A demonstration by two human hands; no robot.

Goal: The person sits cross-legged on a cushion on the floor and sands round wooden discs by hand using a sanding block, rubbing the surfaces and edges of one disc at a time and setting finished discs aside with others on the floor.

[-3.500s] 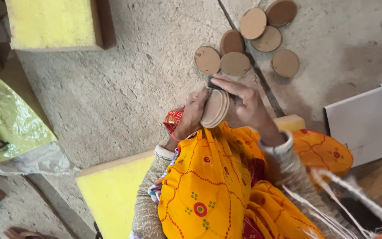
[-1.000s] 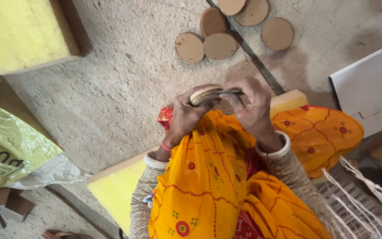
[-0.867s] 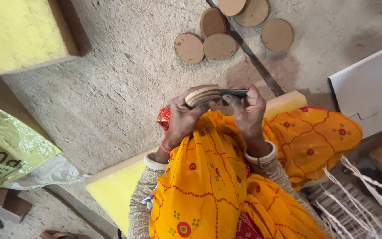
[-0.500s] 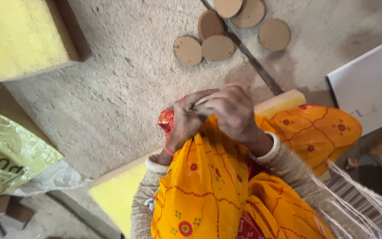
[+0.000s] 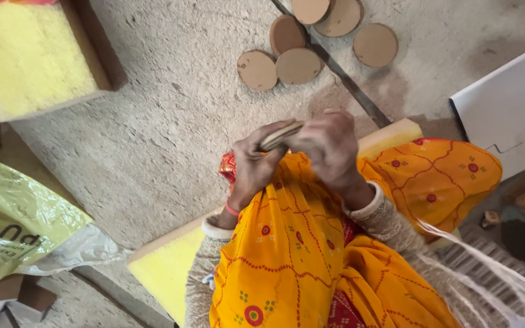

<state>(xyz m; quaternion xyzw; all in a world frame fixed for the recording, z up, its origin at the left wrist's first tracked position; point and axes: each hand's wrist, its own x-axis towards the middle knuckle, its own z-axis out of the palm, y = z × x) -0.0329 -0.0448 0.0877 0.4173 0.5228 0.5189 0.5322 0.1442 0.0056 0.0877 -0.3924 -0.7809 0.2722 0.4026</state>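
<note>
At mid-frame the left hand [image 5: 256, 161] grips a thin stack of round brown discs [image 5: 279, 135], seen edge-on, its fingers curled shut around the stack's lower side. The right hand [image 5: 329, 146] lies over the stack's right end, blurred with motion; its fingers look bent over the discs, but whether they clamp them cannot be told. Both hands sit above the person's lap, draped in orange cloth with red dots [image 5: 311, 243].

No bowl or box with contents shows. At the left edge lies a yellow-green plastic sack [image 5: 13, 225], its mouth crumpled and its inside hidden. Loose discs [image 5: 299, 64] lie flat on the rough grey floor [image 5: 153, 121] at the upper middle, some overlapping, beside a dark strip [image 5: 347, 91] running diagonally.

Compared with half a second ago, the right hand has slid rightward, so the stack's edge now peeks out between the hands where it was covered before; a second ago the stack showed more fully.

A yellow foam block [image 5: 25, 58] fills the upper left, another yellow pad [image 5: 165, 270] lies under the lap at the lower middle, and a white board [image 5: 505, 109] reaches in from the right. Bare floor lies open between the hands and the loose discs, and to the left of the hands.
</note>
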